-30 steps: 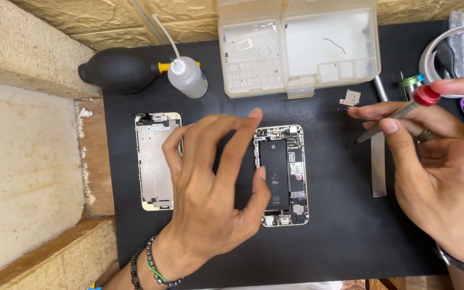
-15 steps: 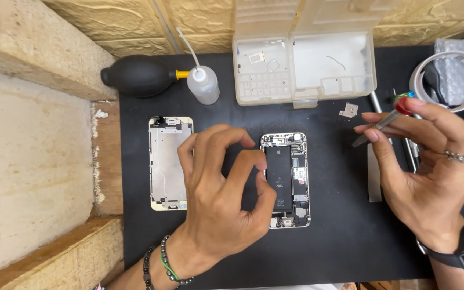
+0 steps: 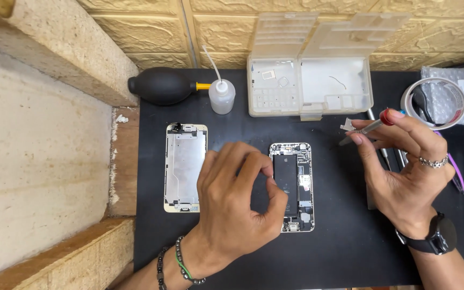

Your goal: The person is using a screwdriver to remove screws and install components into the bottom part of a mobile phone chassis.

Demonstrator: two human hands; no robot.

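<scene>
An opened phone body [image 3: 295,185] with its black battery showing lies on the black mat [image 3: 339,247]. My left hand [image 3: 237,207] rests on the mat at its left edge, fingers curled, thumb and forefinger touching the phone's side. To the left lies the detached screen panel [image 3: 185,166], metal back up. My right hand [image 3: 404,166] hovers right of the phone, holding a thin screwdriver [image 3: 369,128] with a red cap, tip pointing left.
A black rubber air blower [image 3: 159,86] and a small squeeze bottle [image 3: 222,95] sit at the mat's far edge. An open clear plastic parts box [image 3: 310,86] stands behind the phone. A tape roll [image 3: 434,102] and other tools lie at the right.
My left hand has curled its fingers and drawn back toward the phone's left edge. The right hand with the screwdriver has stayed about where it was, right of the phone.
</scene>
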